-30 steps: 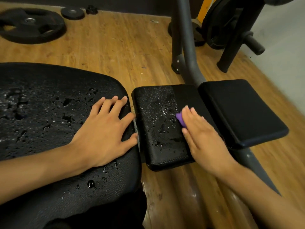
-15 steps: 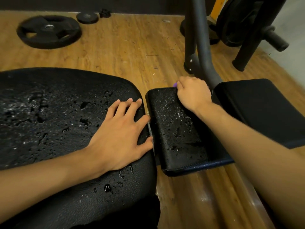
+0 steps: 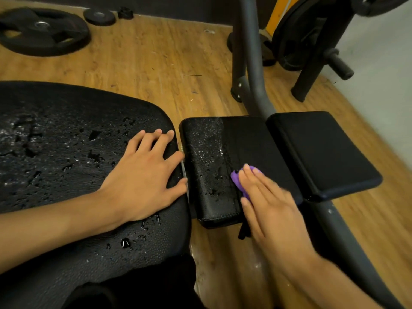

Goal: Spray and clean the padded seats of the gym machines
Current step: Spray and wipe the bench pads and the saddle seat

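Observation:
A large black padded seat (image 3: 55, 152), beaded with water drops, fills the left. My left hand (image 3: 145, 177) lies flat on its right edge, fingers spread, holding nothing. To the right is a smaller black pad (image 3: 211, 152); its left half is wet, its right half looks wiped dry. My right hand (image 3: 265, 197) presses a purple cloth (image 3: 237, 179) onto this pad near its front edge. Most of the cloth is hidden under my palm. A second small pad (image 3: 323, 152), dry, sits further right.
A grey machine frame (image 3: 252, 70) rises behind the small pads and runs down to the lower right. Black weight plates (image 3: 42, 30) lie on the wooden floor at the far left. A loaded plate holder (image 3: 312, 41) stands at the upper right.
My right hand has drawn the purple cloth from the far edge of the small pad back toward its near edge. My left hand has stayed flat on the large seat.

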Motion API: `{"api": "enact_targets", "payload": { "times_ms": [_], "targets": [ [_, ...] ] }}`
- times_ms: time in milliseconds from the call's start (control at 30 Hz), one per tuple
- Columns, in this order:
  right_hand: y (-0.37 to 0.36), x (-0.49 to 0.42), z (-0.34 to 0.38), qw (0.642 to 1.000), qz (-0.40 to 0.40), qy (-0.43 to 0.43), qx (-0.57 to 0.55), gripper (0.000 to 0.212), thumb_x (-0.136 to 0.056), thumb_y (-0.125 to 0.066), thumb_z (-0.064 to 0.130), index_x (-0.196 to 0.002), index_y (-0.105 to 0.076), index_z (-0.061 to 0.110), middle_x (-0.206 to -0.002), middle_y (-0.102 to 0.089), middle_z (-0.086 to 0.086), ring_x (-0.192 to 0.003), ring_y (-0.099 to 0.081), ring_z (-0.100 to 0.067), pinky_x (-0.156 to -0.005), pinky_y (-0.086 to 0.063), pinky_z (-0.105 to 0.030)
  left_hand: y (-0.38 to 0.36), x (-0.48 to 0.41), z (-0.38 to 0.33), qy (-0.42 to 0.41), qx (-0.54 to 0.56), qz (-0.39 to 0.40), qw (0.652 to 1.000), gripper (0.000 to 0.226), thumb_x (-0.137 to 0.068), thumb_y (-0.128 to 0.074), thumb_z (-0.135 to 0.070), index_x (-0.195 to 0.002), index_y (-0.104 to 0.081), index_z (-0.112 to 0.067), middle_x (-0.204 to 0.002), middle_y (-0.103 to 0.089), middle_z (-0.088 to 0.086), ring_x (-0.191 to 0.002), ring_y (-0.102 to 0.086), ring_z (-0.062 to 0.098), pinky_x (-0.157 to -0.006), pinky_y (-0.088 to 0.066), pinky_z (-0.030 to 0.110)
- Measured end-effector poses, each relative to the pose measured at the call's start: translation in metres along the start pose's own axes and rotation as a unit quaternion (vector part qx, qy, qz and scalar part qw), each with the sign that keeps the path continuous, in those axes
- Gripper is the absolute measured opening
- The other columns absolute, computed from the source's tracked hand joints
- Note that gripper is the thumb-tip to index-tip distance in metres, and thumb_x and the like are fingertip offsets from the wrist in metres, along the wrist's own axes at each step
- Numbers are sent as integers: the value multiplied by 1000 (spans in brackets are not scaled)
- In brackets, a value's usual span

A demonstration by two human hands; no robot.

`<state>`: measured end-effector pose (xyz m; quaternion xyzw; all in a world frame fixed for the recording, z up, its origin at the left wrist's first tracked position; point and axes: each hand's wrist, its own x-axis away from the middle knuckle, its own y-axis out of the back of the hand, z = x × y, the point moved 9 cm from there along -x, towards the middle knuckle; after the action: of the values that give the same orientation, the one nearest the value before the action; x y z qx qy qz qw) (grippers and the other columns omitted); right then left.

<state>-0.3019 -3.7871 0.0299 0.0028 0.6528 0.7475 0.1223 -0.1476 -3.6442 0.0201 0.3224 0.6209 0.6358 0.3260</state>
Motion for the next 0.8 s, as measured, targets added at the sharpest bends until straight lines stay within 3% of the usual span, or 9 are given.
{"api": "enact_targets", "payload": {
  "times_ms": [67, 200, 300, 400, 500, 600, 667, 733, 800],
  "targets": [
    [-5, -32, -7, 1000, 14, 12, 24, 51, -103, -34, 31, -150, -43, 13, -157, -40, -2, -149, -30, -17, -117, -30, -36, 0, -1, 0, 0, 0, -2, 1000, 69, -91, -25, -66, -131, -61, -23, -156, -40, 19, -145, -33, 40, -121, -25, 57],
    [-28, -119, -20, 999, 37, -14, 2, 51, -107, -29, 25, -156, -26, 8, -163, -27, -9, -153, -17, -23, -125, -11, -37, -2, -1, 0, -1, 4, 0, 1000, 67, -91, -27, -66, -132, -59, -24, -157, -40, 19, -145, -33, 41, -121, -25, 58],
    [-43, -189, -35, 998, 39, -52, -23, 42, -106, -31, 23, -143, -45, 7, -151, -45, -16, -146, -32, -30, -121, -20, -41, 0, -3, 0, -3, 6, 1, 1000, 66, -91, -27, -66, -133, -58, -25, -158, -37, 18, -146, -30, 40, -122, -22, 57],
    [-45, -218, -43, 991, 59, -121, -7, 39, -102, -31, 32, -108, -66, 16, -112, -67, -15, -108, -58, -41, -88, -45, -43, -1, -3, 1, -2, 8, 5, 1000, 67, -90, -26, -66, -134, -57, -25, -159, -35, 16, -147, -28, 39, -123, -19, 56],
    [-37, -208, -37, 991, 19, -132, 3, 38, -102, -30, 38, -99, -63, 18, -100, -67, -11, -96, -61, -39, -73, -45, -40, -1, -2, 0, -1, 6, 6, 1000, 68, -89, -26, -66, -133, -58, -25, -159, -36, 16, -147, -29, 39, -123, -20, 55],
    [-28, -172, -19, 997, -18, -71, -36, 30, -105, -37, 30, -120, -57, 13, -119, -63, -11, -116, -56, -32, -94, -43, -39, 0, 0, 1, 1, 6, 9, 1000, 70, -90, -23, -67, -135, -57, -26, -160, -34, 16, -148, -28, 38, -124, -19, 54],
    [-21, -133, -6, 998, -8, -47, -39, 44, -104, -40, 26, -145, -43, 9, -146, -51, -13, -141, -41, -26, -116, -30, -36, 1, 0, 1, 1, 8, 8, 1000, 71, -90, -22, -68, -136, -56, -26, -160, -34, 16, -148, -28, 38, -124, -19, 54],
    [-15, -87, 2, 998, 0, -52, -40, 52, -105, -41, 25, -154, -34, 10, -156, -41, -10, -147, -33, -21, -121, -23, -33, 1, 0, 1, 1, 9, 9, 1000, 71, -91, -22, -68, -136, -57, -26, -160, -35, 16, -148, -28, 38, -124, -19, 54],
    [-9, -40, 9, 998, -18, -54, -30, 52, -103, -40, 25, -152, -37, 8, -154, -44, -9, -145, -37, -21, -120, -27, -34, 1, 1, 0, 0, 10, 8, 1000, 71, -91, -22, -67, -135, -58, -26, -159, -36, 17, -148, -29, 38, -123, -21, 55]
  ]
}}
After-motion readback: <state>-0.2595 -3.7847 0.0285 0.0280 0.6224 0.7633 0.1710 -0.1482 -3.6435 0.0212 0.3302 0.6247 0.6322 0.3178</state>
